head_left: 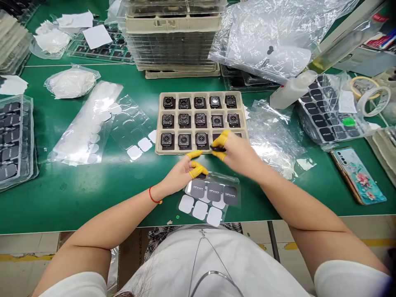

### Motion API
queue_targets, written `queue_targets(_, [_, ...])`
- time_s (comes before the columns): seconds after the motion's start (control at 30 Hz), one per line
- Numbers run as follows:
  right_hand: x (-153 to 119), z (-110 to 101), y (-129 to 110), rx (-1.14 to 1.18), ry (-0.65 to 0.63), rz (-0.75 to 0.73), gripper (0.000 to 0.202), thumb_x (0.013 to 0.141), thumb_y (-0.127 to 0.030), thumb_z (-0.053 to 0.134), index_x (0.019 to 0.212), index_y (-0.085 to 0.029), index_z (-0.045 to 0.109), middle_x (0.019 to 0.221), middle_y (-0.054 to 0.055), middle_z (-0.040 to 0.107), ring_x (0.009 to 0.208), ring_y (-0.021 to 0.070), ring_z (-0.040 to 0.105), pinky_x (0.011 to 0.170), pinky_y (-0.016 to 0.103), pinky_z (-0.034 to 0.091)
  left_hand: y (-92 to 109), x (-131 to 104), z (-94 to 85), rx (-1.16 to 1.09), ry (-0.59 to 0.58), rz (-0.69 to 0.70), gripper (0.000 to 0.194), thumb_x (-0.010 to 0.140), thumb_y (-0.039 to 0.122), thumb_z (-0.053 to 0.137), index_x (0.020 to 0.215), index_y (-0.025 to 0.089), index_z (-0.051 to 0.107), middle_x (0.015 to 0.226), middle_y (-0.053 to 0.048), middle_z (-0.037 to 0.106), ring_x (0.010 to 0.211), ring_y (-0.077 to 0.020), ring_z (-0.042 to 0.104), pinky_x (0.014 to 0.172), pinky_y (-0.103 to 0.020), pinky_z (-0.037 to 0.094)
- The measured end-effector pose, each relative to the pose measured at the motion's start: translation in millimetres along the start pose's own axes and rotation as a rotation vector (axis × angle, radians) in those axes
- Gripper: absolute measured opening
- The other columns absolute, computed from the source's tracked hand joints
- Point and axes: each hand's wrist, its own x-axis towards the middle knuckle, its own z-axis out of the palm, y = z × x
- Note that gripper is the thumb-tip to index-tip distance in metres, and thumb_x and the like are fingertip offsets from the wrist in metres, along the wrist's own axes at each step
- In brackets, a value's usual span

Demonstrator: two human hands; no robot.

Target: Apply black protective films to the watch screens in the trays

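Observation:
A beige tray [158,123] holds rows of black smartwatch bodies [184,120], most with their round sensor backs facing up. My right hand [238,152], with yellow finger cots, is at the tray's front right corner. Its fingertips pinch a dark watch body, mostly hidden by the fingers. My left hand [182,171], also in yellow finger cots, is just in front of the tray with thumb and fingers apart. Its lower fingertips rest at the upper edge of a clear sheet of labels [213,192], which carries dark printed labels and white rounded squares. A dark patch lies under those fingertips.
Left of the tray lie clear film sheets [133,119] with white stickers and a bag [72,82]. Stacked trays [173,45] stand behind. To the right are crumpled plastic [272,136], a white bottle [292,90], tape rolls [375,101] and a phone [359,175].

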Motion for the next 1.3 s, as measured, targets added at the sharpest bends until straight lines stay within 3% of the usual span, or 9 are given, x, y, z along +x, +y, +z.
queue_targets(0.2, [-26.3, 14.4, -35.7, 0.229, -0.120, -0.336, 0.030, 0.083, -0.006, 0.046, 0.100, -0.021, 0.065, 0.100, 0.009, 0.060, 0.088, 0.0214, 0.058, 0.070, 0.035, 0.052, -2.1, -3.9, 0.2, 0.112, 0.011, 0.147, 0.059, 0.080, 0.037, 0.075, 0.128, 0.021, 0.045, 0.129, -0.011, 0.057, 0.115, -0.0214, 0.058, 0.092, -0.032, 0.051])
queue_targets(0.37, [-15.0, 20.5, -21.1, 0.640, -0.060, -0.058, 0.024, 0.086, -0.026, 0.059, 0.110, -0.021, 0.059, 0.101, 0.007, 0.058, 0.077, 0.0156, 0.061, 0.069, 0.035, 0.056, -0.7, -8.5, 1.3, 0.233, 0.050, 0.118, 0.085, 0.080, 0.038, 0.073, 0.149, 0.029, 0.025, 0.131, -0.009, 0.057, 0.120, -0.0254, 0.056, 0.096, -0.037, 0.051])
queue_targets(0.57, [-25.8, 26.0, -39.7, 0.182, 0.202, -0.403, 0.022, 0.091, -0.017, 0.049, 0.088, -0.025, 0.070, 0.091, 0.007, 0.065, 0.085, 0.0212, 0.058, 0.083, 0.044, 0.049, -1.0, -8.8, 7.4, 0.367, 0.087, 0.174, 0.068, 0.077, 0.032, 0.076, 0.134, 0.023, 0.042, 0.125, -0.009, 0.058, 0.104, -0.0223, 0.061, 0.086, -0.034, 0.053])
queue_targets(0.67, [-34.7, 10.8, -11.8, 0.255, 0.318, -0.353, 0.019, 0.093, -0.020, 0.051, 0.091, -0.029, 0.068, 0.088, 0.002, 0.067, 0.085, 0.0195, 0.061, 0.095, 0.046, 0.046, 0.4, -9.8, 7.4, 0.341, 0.093, 0.145, 0.052, 0.077, 0.032, 0.075, 0.121, 0.023, 0.048, 0.107, -0.006, 0.060, 0.087, -0.0175, 0.062, 0.075, -0.031, 0.054])
queue_targets(0.77, [-37.3, -10.2, 55.9, 0.246, 0.520, 0.312, 0.025, 0.089, -0.026, 0.058, 0.114, -0.026, 0.064, 0.098, 0.008, 0.068, 0.092, 0.0250, 0.061, 0.091, 0.047, 0.046, 5.6, -12.2, 6.3, 0.285, 0.076, 0.031, 0.052, 0.079, 0.032, 0.074, 0.121, 0.025, 0.045, 0.091, -0.001, 0.056, 0.073, -0.0136, 0.059, 0.067, -0.030, 0.052])
queue_targets(0.87, [-32.9, -24.2, 119.3, -0.055, 0.358, 0.693, 0.052, 0.081, -0.022, 0.066, 0.131, -0.010, 0.059, 0.114, 0.023, 0.063, 0.111, 0.0383, 0.055, 0.093, 0.054, 0.040, 9.7, -12.9, 6.0, 0.243, 0.032, 0.025, 0.052, 0.079, 0.025, 0.072, 0.122, 0.026, 0.042, 0.093, -0.001, 0.053, 0.076, -0.0122, 0.056, 0.069, -0.029, 0.051])
queue_targets(0.97, [-15.2, -26.9, 143.6, -0.142, 0.373, 0.529, 0.046, 0.085, -0.024, 0.063, 0.128, -0.010, 0.063, 0.130, 0.024, 0.055, 0.115, 0.0337, 0.052, 0.097, 0.047, 0.039, 9.0, -11.7, 7.7, 0.228, -0.005, 0.032, 0.052, 0.081, 0.021, 0.069, 0.124, 0.027, 0.040, 0.094, 0.000, 0.050, 0.077, -0.0111, 0.054, 0.070, -0.027, 0.050])
queue_targets(1.1, [33.4, -15.4, 143.5, -0.002, 0.376, 0.348, 0.042, 0.084, -0.016, 0.057, 0.126, -0.016, 0.063, 0.119, 0.014, 0.062, 0.087, 0.0193, 0.058, 0.083, 0.036, 0.044, 6.7, -11.3, 11.3, 0.211, 0.028, 0.029, 0.051, 0.082, 0.021, 0.068, 0.122, 0.026, 0.038, 0.093, 0.000, 0.050, 0.077, -0.0110, 0.055, 0.071, -0.028, 0.051])
queue_targets(1.3, [58.7, -21.2, 152.6, -0.223, 0.414, 0.333, 0.024, 0.079, -0.007, 0.055, 0.094, -0.011, 0.074, 0.091, 0.017, 0.069, 0.085, 0.0220, 0.054, 0.079, 0.040, 0.037, 13.6, -14.1, 9.4, 0.216, 0.053, 0.053, 0.049, 0.079, 0.020, 0.072, 0.120, 0.023, 0.044, 0.094, -0.001, 0.055, 0.083, -0.0123, 0.061, 0.076, -0.029, 0.054])
